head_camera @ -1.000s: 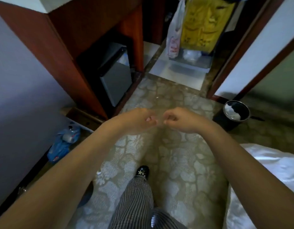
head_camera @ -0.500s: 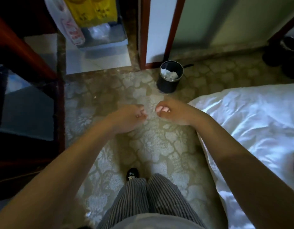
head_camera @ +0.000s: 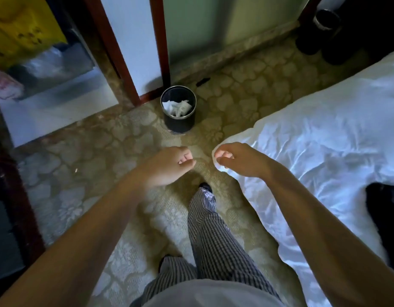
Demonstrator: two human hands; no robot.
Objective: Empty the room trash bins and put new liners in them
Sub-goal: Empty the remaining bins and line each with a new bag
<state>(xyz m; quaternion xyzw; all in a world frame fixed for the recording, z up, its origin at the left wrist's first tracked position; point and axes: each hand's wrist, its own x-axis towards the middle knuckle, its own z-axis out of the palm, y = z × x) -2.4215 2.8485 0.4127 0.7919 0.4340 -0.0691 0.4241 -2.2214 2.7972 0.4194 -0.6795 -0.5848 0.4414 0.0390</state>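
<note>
A small black round trash bin [head_camera: 179,122] stands on the patterned carpet by the wooden door frame [head_camera: 116,54]. Crumpled white paper [head_camera: 177,107] lies inside it, and I see no liner over its rim. My left hand [head_camera: 167,167] and my right hand [head_camera: 238,160] are held out in front of me, a short way nearer to me than the bin. The fingers of both hands are curled, and neither holds anything. A small gap separates the two hands.
A bed with white sheets [head_camera: 324,134] fills the right side, with a black item [head_camera: 384,209] on it. A yellow bag [head_camera: 19,29] hangs past the doorway at top left. Dark wooden furniture [head_camera: 14,196] lines the left. Dark round objects [head_camera: 324,23] stand at top right.
My view has swung right and moved closer to the bin, which now sits straight ahead. My hands have drifted slightly apart.
</note>
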